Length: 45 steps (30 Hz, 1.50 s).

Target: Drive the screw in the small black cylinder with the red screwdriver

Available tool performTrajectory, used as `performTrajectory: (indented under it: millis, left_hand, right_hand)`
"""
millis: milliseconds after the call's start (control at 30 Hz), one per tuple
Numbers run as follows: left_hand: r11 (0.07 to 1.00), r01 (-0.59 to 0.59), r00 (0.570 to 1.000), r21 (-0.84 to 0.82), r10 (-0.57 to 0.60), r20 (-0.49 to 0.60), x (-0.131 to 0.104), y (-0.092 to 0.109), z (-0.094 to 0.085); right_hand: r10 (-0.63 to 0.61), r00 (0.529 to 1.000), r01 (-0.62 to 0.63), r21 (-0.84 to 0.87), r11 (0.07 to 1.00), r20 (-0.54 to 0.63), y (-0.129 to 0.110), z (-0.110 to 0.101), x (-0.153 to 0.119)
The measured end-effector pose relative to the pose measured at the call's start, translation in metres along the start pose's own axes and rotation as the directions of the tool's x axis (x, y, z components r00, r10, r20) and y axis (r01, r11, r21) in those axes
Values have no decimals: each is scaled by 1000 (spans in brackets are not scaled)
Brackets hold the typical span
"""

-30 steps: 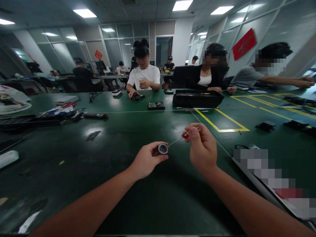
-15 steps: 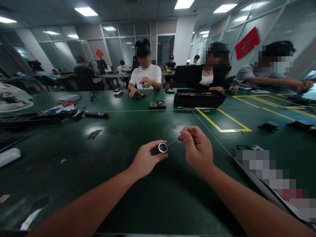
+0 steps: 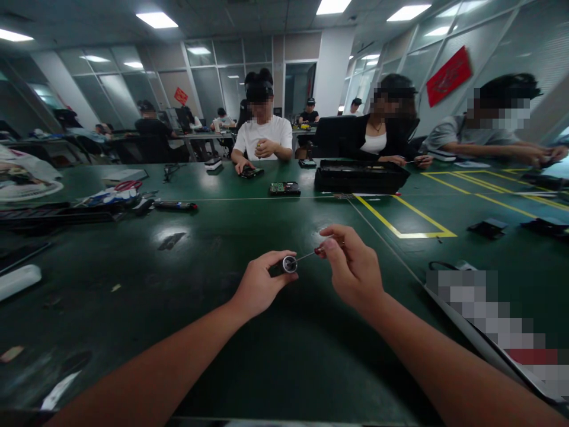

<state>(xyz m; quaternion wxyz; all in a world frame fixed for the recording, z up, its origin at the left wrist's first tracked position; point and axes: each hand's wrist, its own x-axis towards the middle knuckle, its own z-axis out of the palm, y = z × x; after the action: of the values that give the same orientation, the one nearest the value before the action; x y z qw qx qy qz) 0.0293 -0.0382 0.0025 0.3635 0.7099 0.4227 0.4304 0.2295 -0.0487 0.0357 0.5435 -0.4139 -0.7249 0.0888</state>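
Observation:
Between the thumb and fingers of my left hand (image 3: 258,283) is a small dark cylinder (image 3: 290,264) with a silver rim, its round end turned toward me. I cannot make out the details inside that end. My right hand (image 3: 358,270) pinches the reddish handle of a thin screwdriver (image 3: 306,256). Its metal shaft slants down to the left, and the tip reaches into the rimmed end of the cylinder. Most of the handle is hidden behind my right fingers. Both hands are held over the green table (image 3: 275,367).
A black tray (image 3: 362,179) and a green circuit-board part (image 3: 285,188) lie further back. Red-handled scissors (image 3: 128,185) and loose tools are at left; a pixelated flat item (image 3: 480,320) is at right. Co-workers sit across the table, one person (image 3: 262,139) with hands on a part.
My left hand, the cylinder and the screwdriver have shifted slightly left. My right fingers have changed their hold on the handle, with the index finger stretched further out. The person opposite has moved a hand.

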Motion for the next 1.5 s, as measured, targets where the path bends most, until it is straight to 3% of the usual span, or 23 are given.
performTrajectory:
  millis: [233, 467, 700, 900, 1100, 1333, 1500]
  left_hand:
    - [1000, -6, 1000, 22, 6, -7, 1, -5, 1]
    - [1000, -5, 1000, 27, 5, -7, 0, -6, 0]
    - [999, -17, 1000, 49, 18, -19, 1, -5, -1]
    - [999, -1, 999, 42, 3, -45, 2, -5, -2]
    - [998, -15, 999, 59, 17, -48, 2, -5, -2]
    - [998, 38, 996, 49, -34, -88, 3, -8, -4]
    - [998, -18, 998, 59, 22, -57, 3, -2, -6]
  right_hand:
    - [8, 1000, -9, -120, 993, -14, -8, 1, 3]
    - [-18, 1000, 19, -40, 999, 24, -2, 3, 0]
    - [30, 998, -24, -106, 994, 52, -7, 3, 2]
    - [11, 997, -11, -3, 1000, 82, -4, 3, 0]
    - [107, 989, -99, -81, 992, 101, -7, 2, 1]
    - [203, 979, -205, 143, 968, 32, 1, 9, -2]
    - [407, 913, -377, 370, 849, -5, 12, 15, 4]
